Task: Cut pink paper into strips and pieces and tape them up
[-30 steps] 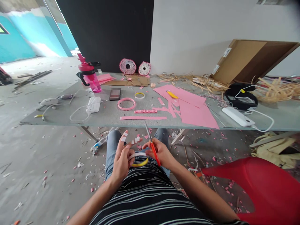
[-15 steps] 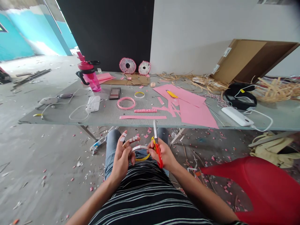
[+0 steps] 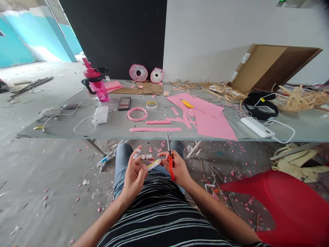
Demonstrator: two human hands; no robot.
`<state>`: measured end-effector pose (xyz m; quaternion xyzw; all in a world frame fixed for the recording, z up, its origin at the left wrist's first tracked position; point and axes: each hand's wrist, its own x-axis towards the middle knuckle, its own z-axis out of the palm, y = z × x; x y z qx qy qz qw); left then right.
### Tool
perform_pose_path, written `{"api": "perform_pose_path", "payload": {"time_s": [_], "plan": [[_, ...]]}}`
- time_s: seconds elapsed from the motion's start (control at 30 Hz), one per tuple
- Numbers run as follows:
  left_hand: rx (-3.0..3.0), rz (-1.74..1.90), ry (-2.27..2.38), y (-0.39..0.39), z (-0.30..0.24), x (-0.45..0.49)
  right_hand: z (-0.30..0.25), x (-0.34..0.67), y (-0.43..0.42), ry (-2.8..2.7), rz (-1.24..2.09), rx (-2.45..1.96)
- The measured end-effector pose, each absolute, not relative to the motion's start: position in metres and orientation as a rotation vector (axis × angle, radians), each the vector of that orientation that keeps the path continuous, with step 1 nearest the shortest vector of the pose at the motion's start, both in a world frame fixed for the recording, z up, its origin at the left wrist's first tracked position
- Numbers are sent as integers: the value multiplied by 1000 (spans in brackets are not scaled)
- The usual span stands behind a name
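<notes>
**Roll of tape (image 3: 154, 165) in the left hand (image 3: 135, 175), scissors (image 3: 170, 161) in the right hand (image 3: 177, 168)**

The roll of tape is up in the air over the person's lap, in front of the table (image 3: 64, 127). The left thumb and a finger pinch one side of it, and the other fingers stick out. Small white bits of tape (image 3: 148, 156) sit on those fingers. The right hand is curled around the red handles of the scissors, with the blades pointing up toward the table. Its fingertips are right by the roll's other end; I can't tell if they touch it.

On the table, a flat pink strip (image 3: 155, 129) lies near the front edge. Just behind it are a folded pink strip (image 3: 158, 122) and a pink ring (image 3: 137, 119).
</notes>
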<state>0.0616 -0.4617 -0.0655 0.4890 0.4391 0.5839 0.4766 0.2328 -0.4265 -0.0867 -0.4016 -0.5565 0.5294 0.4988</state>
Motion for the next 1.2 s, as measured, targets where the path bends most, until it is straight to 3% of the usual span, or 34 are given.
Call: {"api": "perform_pose_path", "payload": {"time_s": [0.2,0.43,0.8,1.2], "plan": [[1363,1474,1282,-459,-70,61,-77,229,-443,-1307,1043,-1103],[1760,1566,1475,-456,-80,57,-75,226,-453,-1344,1206,-1161],[2250,1644,1372,-457,-86,55,-75,219,-446,-1247,1331,-1074],[2240,1601,1288,-458,-84,58,-72,218,-444,-1313,1139,-1090]]}}
